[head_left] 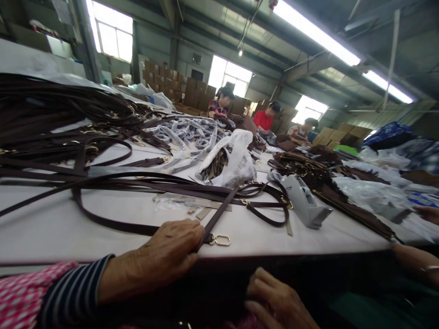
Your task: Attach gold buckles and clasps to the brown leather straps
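My left hand is closed around the end of a dark brown strap at the table's front edge. A gold oval ring on a strap end sticks out just right of the fingers. My right hand is lower, in front of the table edge, with its fingers curled; whatever it may hold is hidden in the dark. Farther in lie more brown straps with gold fittings, small grey-brown strips and a thin clear bag.
A grey tape dispenser stands to the right. Behind the straps sits a white plastic bag; wrapped straps are heaped beyond. Brown bags pile up at right, near another person's arm. Several people work across the table.
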`<state>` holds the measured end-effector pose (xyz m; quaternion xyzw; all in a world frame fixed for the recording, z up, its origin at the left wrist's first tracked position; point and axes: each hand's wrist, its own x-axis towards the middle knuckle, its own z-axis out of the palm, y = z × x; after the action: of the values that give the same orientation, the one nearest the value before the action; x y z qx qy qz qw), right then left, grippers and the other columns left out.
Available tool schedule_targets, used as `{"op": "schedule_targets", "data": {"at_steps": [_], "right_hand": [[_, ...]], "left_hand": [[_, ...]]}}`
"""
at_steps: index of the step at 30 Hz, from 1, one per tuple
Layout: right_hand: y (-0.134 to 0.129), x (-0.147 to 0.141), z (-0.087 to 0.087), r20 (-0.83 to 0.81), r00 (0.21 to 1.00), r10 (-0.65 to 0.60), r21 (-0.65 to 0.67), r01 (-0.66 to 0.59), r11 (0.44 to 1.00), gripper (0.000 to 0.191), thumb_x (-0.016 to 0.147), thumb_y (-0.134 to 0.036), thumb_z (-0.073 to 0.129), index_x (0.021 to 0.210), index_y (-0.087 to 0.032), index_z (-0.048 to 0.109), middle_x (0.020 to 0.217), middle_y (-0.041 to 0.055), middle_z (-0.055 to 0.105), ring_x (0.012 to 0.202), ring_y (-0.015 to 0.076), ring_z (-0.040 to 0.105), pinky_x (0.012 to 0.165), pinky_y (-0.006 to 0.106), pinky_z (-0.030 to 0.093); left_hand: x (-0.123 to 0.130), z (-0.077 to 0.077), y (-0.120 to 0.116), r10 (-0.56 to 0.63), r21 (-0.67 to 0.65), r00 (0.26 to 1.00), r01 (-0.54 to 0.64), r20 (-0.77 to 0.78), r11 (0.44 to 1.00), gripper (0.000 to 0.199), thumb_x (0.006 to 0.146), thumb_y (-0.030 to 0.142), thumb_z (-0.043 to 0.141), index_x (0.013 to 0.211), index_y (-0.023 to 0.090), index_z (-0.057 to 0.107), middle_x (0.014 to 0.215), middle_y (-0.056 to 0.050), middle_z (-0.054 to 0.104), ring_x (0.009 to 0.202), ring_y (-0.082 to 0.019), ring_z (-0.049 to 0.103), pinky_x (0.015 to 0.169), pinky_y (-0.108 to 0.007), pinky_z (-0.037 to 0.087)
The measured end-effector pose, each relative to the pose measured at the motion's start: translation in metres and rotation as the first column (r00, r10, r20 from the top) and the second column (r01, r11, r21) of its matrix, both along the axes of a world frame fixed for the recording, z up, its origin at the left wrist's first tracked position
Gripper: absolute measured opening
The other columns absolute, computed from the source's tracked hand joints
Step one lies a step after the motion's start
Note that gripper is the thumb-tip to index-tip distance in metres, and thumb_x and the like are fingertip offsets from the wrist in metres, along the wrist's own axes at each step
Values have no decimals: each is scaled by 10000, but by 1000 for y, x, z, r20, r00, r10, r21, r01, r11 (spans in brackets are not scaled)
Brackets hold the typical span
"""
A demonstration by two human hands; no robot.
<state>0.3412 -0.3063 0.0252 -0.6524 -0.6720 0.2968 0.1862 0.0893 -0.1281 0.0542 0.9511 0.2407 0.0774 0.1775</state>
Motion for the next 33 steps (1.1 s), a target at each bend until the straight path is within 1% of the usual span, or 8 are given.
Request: {"op": "schedule_targets", "data": {"at_steps": [4, 9, 15, 17, 20, 22, 24, 33], "right_hand": [[65, -33, 17, 102, 995, -20, 361, -19, 932, 75, 993, -244, 556, 980, -254, 629, 1043, 57, 631, 1013, 275, 574, 882, 431, 480], [109, -52, 18, 54, 997, 60, 370, -76, 926, 144, 877, -144, 665, 931, -248, 580, 1005, 21, 617, 957, 251, 547, 845, 395, 439], [112, -32, 24, -179, 984, -22, 183, 55, 982, 177, 848, -245, 643, 747, -216, 501, 690, -43, 483, 673, 168, 456, 598, 301, 328], [111, -24, 29, -222, 975, -25, 160, 61, 985, 140, 844, -255, 640, 763, -205, 538, 714, -36, 507, 698, 167, 468, 619, 296, 339], [109, -11, 32, -136, 989, -58, 208, 86, 974, 87, 840, -237, 630, 924, -216, 619, 763, -35, 550, 739, 174, 499, 667, 294, 359], [109, 0, 32, -58, 995, -77, 229, 88, 969, 114, 852, -237, 615, 961, -225, 646, 764, -35, 560, 749, 178, 514, 684, 295, 366], [109, 13, 33, -17, 995, -101, 222, 102, 970, 56, 863, -252, 614, 872, -212, 654, 745, -32, 560, 744, 176, 525, 679, 292, 364], [134, 73, 40, 240, 920, -311, 422, 189, 887, 111, 842, -210, 605, 733, -193, 600, 788, 13, 587, 803, 217, 554, 739, 345, 365]], "left_hand": [[-1, -4, -1, 45, -73, 997, -41, 56, 996, 86, 836, 261, 565, 871, 232, 492, 875, -18, 614, 774, -203, 544, 703, -309, 386], [-5, 6, 8, 155, -275, 973, -104, 173, 956, 170, 686, 136, 556, 788, 228, 457, 797, 17, 576, 750, -177, 507, 677, -292, 376], [-17, 45, 79, 503, -742, 799, -111, 329, 661, 217, 764, 263, 584, 948, 218, 479, 689, 44, 531, 586, -150, 536, 519, -240, 395], [-20, 63, 112, 485, -630, 783, -158, 389, 761, 230, 784, 259, 596, 988, 206, 504, 677, 50, 519, 536, -128, 487, 498, -224, 351], [-23, 88, 161, 259, -14, 853, -284, 452, 959, 180, 851, 210, 572, 1028, 182, 575, 831, 4, 590, 696, -143, 541, 623, -234, 381], [-25, 100, 187, 123, 413, 932, -266, 340, 871, 179, 932, 165, 476, 1060, 166, 601, 918, -9, 606, 794, -154, 544, 703, -239, 378], [-25, 104, 204, 72, 618, 973, -194, 218, 761, 256, 968, 96, 394, 1082, 150, 617, 933, -17, 611, 814, -157, 523, 732, -247, 369], [13, 70, 203, 146, 586, 888, -403, 435, 703, 270, 1045, 281, 410, 1028, 131, 633, 895, -82, 675, 727, -183, 558, 631, -264, 322]]}}
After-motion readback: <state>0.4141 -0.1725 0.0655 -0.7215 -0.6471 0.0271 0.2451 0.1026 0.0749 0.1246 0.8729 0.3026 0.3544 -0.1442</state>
